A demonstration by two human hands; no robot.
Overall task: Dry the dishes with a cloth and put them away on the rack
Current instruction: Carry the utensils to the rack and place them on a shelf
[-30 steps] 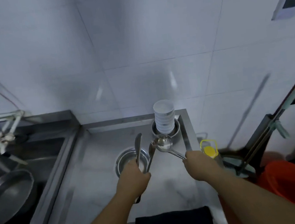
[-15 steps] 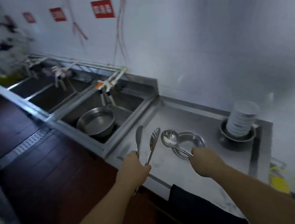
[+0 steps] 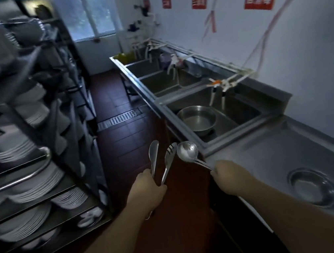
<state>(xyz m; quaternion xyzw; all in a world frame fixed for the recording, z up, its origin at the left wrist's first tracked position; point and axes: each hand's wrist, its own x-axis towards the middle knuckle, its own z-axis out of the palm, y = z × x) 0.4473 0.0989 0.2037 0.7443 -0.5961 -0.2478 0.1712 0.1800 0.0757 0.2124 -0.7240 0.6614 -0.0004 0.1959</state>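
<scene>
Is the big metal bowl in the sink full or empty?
Nearly empty: the round steel bowl shows its shiny bottom, maybe with a little water.

A shiny metal bowl (image 3: 312,188) sits on the steel table (image 3: 260,157) near its right edge. White plates (image 3: 34,218) fill the rack (image 3: 39,158).

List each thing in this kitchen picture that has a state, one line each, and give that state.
Left hand: grips two utensils.
Spoon: held upright.
Slotted spoon: held upright.
Right hand: grips the ladle handle.
Ladle: held, bowl raised.
Metal basin: sitting in the sink.
Rack: stacked with plates.
</scene>
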